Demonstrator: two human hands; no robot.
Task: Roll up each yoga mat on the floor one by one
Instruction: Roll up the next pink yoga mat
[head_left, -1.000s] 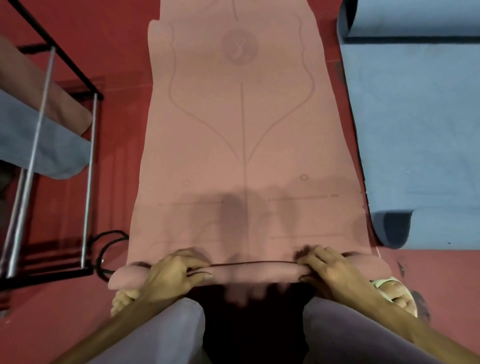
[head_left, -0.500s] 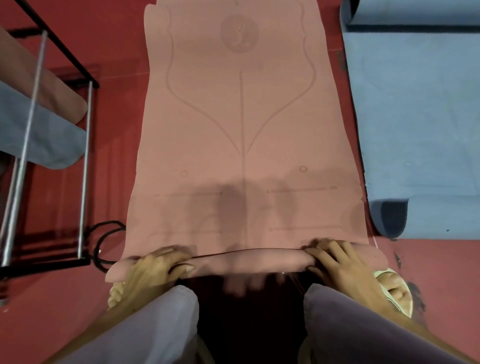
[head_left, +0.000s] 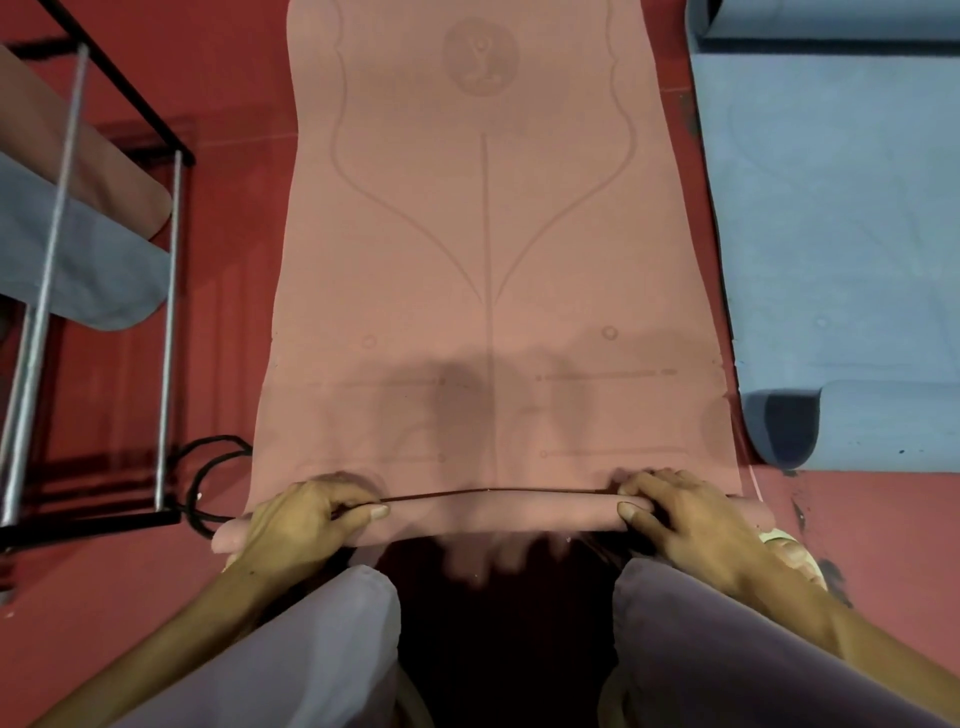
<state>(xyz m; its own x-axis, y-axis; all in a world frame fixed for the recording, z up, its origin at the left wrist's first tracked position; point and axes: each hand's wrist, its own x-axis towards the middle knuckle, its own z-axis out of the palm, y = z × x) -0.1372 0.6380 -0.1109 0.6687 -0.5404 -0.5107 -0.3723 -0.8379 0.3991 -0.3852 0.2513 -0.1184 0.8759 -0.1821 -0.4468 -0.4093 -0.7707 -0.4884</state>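
Pink mat (head_left: 488, 260) lengthwise, stretching ahead

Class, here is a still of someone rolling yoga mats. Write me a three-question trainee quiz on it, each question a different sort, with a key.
1. True or false: both hands, left hand and right hand, grip the rolled end of the pink yoga mat.
2. Which colour is the mat to the person's right? A green, B blue, C black.
3. Fill in: the metal rack stands to the person's ____.

Key: 1 true; 2 B, the blue yoga mat; 3 left.
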